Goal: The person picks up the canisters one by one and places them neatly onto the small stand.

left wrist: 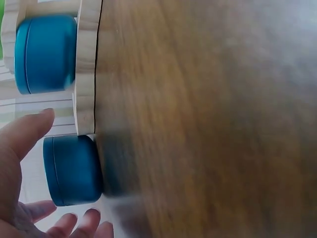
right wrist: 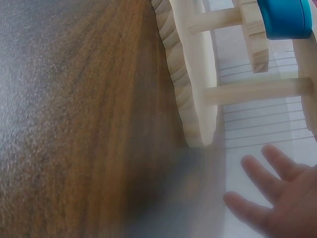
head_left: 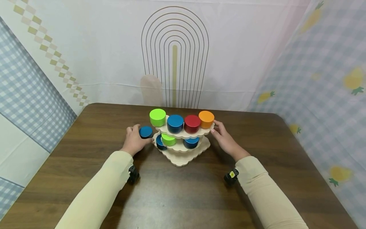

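A three-tiered light wooden stand point(head_left: 179, 160) with scalloped edges stands on the table. Its top tier bears a lime green tin point(head_left: 158, 117), a blue tin point(head_left: 175, 124), a red tin point(head_left: 192, 124) and an orange tin point(head_left: 206, 119). Lower down are another green tin point(head_left: 168, 140) and two blue ones. My left hand point(head_left: 133, 140) spreads around a separate blue tin point(left wrist: 74, 170) on the table, left of the stand; in the left wrist view thumb and fingers look apart from it. My right hand point(head_left: 227, 140) holds the top tier's right corner between thumb and finger.
The brown wooden table point(head_left: 177, 197) has rounded back corners. Behind it hangs a white cloth point(head_left: 114, 51) with printed arches; checked cloth point(head_left: 314, 95) hangs at the sides. Wooden posts point(right wrist: 257, 91) join the tiers.
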### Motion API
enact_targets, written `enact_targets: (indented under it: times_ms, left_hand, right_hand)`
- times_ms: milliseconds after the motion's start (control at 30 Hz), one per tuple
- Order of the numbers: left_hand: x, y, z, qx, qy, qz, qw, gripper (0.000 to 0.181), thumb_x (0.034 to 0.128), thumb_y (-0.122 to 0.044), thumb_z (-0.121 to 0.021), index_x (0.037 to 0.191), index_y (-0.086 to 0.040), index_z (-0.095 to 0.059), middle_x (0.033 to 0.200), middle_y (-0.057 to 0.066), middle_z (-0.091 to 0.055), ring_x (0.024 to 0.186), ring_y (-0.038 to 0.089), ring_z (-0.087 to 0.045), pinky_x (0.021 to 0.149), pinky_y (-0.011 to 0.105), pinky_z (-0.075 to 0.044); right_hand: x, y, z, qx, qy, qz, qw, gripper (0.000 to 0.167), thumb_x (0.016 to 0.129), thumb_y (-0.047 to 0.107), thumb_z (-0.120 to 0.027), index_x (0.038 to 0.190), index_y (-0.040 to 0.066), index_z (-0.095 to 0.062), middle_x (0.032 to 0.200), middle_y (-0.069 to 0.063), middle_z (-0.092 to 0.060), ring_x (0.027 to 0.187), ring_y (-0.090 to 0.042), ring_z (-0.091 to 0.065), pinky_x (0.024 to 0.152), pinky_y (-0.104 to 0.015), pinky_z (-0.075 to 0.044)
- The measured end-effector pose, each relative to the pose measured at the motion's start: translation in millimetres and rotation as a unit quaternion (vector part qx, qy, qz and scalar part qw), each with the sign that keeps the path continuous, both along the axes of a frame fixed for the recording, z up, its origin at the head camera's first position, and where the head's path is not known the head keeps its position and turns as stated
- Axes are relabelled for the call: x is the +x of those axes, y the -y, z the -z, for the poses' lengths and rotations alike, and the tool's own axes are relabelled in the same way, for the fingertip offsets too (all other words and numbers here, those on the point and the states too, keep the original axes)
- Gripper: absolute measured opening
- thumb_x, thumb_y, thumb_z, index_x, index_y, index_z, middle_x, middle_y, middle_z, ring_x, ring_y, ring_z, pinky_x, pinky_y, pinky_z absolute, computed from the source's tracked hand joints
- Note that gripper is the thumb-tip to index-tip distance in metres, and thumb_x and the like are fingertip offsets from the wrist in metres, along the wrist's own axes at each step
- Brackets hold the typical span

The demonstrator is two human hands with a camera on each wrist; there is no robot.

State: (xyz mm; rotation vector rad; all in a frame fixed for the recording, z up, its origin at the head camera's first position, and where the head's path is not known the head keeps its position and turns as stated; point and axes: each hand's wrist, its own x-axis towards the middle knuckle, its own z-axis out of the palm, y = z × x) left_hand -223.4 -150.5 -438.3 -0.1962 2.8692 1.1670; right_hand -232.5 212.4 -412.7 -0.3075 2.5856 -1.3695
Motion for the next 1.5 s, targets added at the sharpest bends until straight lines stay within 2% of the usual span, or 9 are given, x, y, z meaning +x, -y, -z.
enact_targets:
  times_ms: [300, 700, 933, 1233, 1500]
  left_hand:
    - [-8.7, 2.4, 4.0, 0.011, 0.035, -0.005, 0.9993, 0.093, 0.0823, -0.030, -0.075, 0.149, 0.002, -0.019, 0.137, 0.032, -0.023, 0.125, 0.046, -0.036, 0.105, 0.058, -0.034]
    - [-9.9, 2.1, 1.9, 0.000, 0.040, 0.005, 0.9992, 0.079, 0.0852, -0.027, -0.072, 0.142, 0.008, -0.030, 0.134, 0.033, -0.029, 0.125, 0.046, -0.037, 0.105, 0.058, -0.034]
    - [-9.3, 2.5, 2.7, -0.004, 0.035, 0.008, 0.9993, 0.073, 0.0867, -0.027, -0.070, 0.138, 0.010, -0.034, 0.132, 0.032, -0.034, 0.124, 0.045, -0.038, 0.104, 0.057, -0.035]
    - [-6.8, 6.2, 6.6, 0.012, 0.013, -0.007, 0.9998, 0.070, 0.0856, -0.023, -0.072, 0.135, 0.008, -0.034, 0.131, 0.030, -0.034, 0.124, 0.044, -0.040, 0.105, 0.055, -0.035]
    - [0.8, 6.4, -2.7, -0.004, -0.014, -0.020, 0.9997, 0.065, 0.0840, -0.027, -0.072, 0.129, 0.005, -0.038, 0.127, 0.028, -0.034, 0.118, 0.043, -0.043, 0.101, 0.056, -0.037]
  right_hand:
    - [0.4, 0.2, 0.7, 0.001, 0.004, 0.002, 1.0000, 0.064, 0.103, 0.047, -0.034, 0.154, 0.016, -0.009, 0.153, -0.023, -0.024, 0.141, -0.040, -0.025, 0.110, -0.063, -0.020]
    - [0.5, 0.9, -0.1, 0.000, 0.005, 0.002, 1.0000, 0.064, 0.103, 0.047, -0.033, 0.154, 0.016, -0.008, 0.155, -0.023, -0.021, 0.141, -0.040, -0.024, 0.110, -0.063, -0.020]
    - [0.7, 0.8, -0.3, 0.000, 0.007, 0.001, 1.0000, 0.064, 0.103, 0.047, -0.033, 0.154, 0.016, -0.008, 0.154, -0.023, -0.021, 0.141, -0.041, -0.024, 0.109, -0.063, -0.020]
    - [1.0, 1.5, -1.0, 0.001, 0.007, 0.001, 1.0000, 0.063, 0.103, 0.046, -0.033, 0.154, 0.016, -0.008, 0.154, -0.023, -0.021, 0.141, -0.040, -0.024, 0.109, -0.063, -0.021]
    - [-0.2, 0.3, 0.3, 0.005, 0.005, 0.001, 1.0000, 0.064, 0.103, 0.047, -0.033, 0.154, 0.016, -0.008, 0.154, -0.023, -0.022, 0.141, -0.040, -0.024, 0.109, -0.063, -0.020]
